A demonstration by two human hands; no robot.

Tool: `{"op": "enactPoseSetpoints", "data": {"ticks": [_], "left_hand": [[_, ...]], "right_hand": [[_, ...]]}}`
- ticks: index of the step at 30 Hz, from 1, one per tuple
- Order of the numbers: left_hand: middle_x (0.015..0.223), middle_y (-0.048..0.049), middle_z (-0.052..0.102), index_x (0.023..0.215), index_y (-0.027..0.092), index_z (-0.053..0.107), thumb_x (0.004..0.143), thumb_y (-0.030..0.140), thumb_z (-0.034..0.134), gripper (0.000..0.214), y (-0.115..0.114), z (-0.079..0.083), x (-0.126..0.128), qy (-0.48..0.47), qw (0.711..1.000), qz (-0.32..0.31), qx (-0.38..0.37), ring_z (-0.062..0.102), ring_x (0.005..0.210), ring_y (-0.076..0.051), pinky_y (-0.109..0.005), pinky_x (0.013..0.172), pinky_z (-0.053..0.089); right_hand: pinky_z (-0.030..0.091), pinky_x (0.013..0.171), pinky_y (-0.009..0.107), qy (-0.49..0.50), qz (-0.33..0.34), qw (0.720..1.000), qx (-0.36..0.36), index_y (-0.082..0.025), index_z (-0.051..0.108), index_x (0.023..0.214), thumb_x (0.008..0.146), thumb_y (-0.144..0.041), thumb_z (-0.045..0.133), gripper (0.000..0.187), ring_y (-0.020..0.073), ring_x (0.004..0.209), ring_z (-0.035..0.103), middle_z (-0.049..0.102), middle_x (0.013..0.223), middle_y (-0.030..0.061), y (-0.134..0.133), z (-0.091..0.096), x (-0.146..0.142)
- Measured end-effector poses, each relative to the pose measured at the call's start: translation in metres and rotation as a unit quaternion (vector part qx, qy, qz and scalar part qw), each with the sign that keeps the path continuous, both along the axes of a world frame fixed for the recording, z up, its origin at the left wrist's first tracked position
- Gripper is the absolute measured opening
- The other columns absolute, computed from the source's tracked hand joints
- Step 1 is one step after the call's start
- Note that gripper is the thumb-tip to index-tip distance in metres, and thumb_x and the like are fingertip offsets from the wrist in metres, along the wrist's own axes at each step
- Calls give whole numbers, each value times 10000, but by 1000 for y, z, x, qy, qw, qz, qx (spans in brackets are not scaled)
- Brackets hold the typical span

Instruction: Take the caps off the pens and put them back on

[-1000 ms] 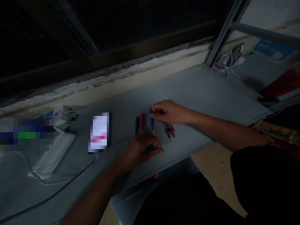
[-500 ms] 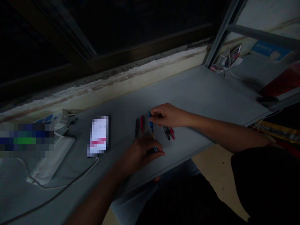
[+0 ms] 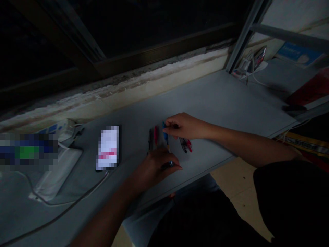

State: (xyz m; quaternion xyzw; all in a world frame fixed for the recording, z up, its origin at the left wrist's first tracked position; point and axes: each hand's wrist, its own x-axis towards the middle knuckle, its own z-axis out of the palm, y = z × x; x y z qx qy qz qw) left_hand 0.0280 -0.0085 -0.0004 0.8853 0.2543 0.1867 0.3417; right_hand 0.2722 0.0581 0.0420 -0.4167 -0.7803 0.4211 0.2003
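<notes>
Several pens lie side by side on a grey table [image 3: 218,99]. My right hand [image 3: 183,125] pinches the far end of a blue pen [image 3: 166,136]. My left hand [image 3: 154,166] is closed around a small dark cap [image 3: 170,164] close to the blue pen's near tip. To the left of the blue pen lie a black pen [image 3: 150,139] and a red pen [image 3: 155,135]. Under my right hand rest two more pens [image 3: 186,144], one dark and one red.
A phone [image 3: 108,147] with a lit screen lies left of the pens, a cable running from it toward the near left. A white pouch [image 3: 55,171] and a box sit at far left. A second desk with cables [image 3: 248,63] and a red item stands at right.
Both hands stay on the blue pen and cap, almost unmoved. The view has shifted slightly.
</notes>
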Motion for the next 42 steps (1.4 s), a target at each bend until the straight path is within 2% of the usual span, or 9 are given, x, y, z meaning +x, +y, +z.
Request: {"op": "enactPoseSetpoints", "data": {"ticks": [8, 12, 15, 19, 22, 26, 30, 35, 42], "left_hand": [[974, -39, 761, 1039, 247, 847, 1128, 387, 800, 172, 0, 1, 0, 9, 1000, -8, 1, 739, 881, -199, -335, 811, 597], [1052, -45, 787, 1410, 298, 803, 1046, 480, 898, 418, -1, 5, -2, 6, 1000, -8, 14, 765, 951, -237, -356, 844, 626], [1053, -31, 783, 1561, 315, 706, 1088, 508, 832, 526, -1, 12, -5, -11, 999, 25, 18, 768, 942, -224, -340, 848, 634], [890, 7, 731, 1392, 251, 746, 1141, 527, 699, 375, 3, 15, -8, -10, 991, 130, 39, 694, 721, -164, -270, 667, 548], [823, -3, 702, 1134, 230, 748, 1107, 529, 711, 303, 12, 13, -12, 12, 976, 206, 74, 670, 729, -194, -300, 672, 498], [782, -38, 682, 806, 256, 613, 996, 613, 780, 438, 25, 8, -18, 117, 948, 278, 97, 608, 672, -220, -329, 613, 396], [820, -75, 724, 818, 268, 632, 969, 689, 747, 462, 29, 12, -18, 231, 915, 321, 82, 634, 657, -257, -332, 579, 342], [900, -117, 805, 878, 264, 717, 1021, 642, 634, 412, 26, 23, -8, 342, 873, 348, 31, 737, 760, -314, -356, 641, 393], [786, -40, 797, 892, 265, 729, 965, 663, 584, 430, 26, 30, -13, 237, 888, 393, 14, 786, 776, -273, -332, 668, 490]], "right_hand": [[368, 737, 283, -6, 2, 1000, 9, -204, 559, 756, 1116, -329, 649, 391, 93, 628, 551, 679, 661, -31, -3, 1, -1], [372, 732, 279, -2, -17, 1000, 9, -200, 566, 740, 1110, -307, 641, 392, 89, 618, 549, 680, 646, -31, -1, 2, 1], [379, 732, 282, -34, -52, 998, 28, -201, 549, 718, 1098, -286, 646, 401, 91, 623, 565, 663, 633, -31, 3, 2, 2], [357, 736, 295, -99, -74, 990, 59, -205, 517, 708, 1070, -253, 653, 390, 102, 652, 551, 599, 632, -37, 9, 1, 3], [320, 735, 325, -136, -81, 985, 74, -203, 539, 721, 1063, -291, 684, 382, 120, 664, 487, 540, 661, -24, 12, -1, 4], [287, 726, 353, -195, -92, 973, 88, -174, 674, 823, 1113, -370, 657, 351, 166, 739, 513, 678, 812, 73, 12, -2, 5], [277, 725, 365, -237, -108, 960, 101, -138, 800, 1105, 1167, -457, 624, 369, 240, 911, 657, 806, 1064, 173, 10, 0, 5], [313, 751, 340, -225, -45, 964, 134, -122, 810, 1163, 1203, -434, 598, 380, 227, 948, 687, 812, 1041, 134, 4, 6, 1], [305, 745, 308, -139, 1, 979, 146, -138, 760, 934, 1215, -515, 580, 504, 140, 785, 550, 687, 855, 34, -3, 8, -4]]}}
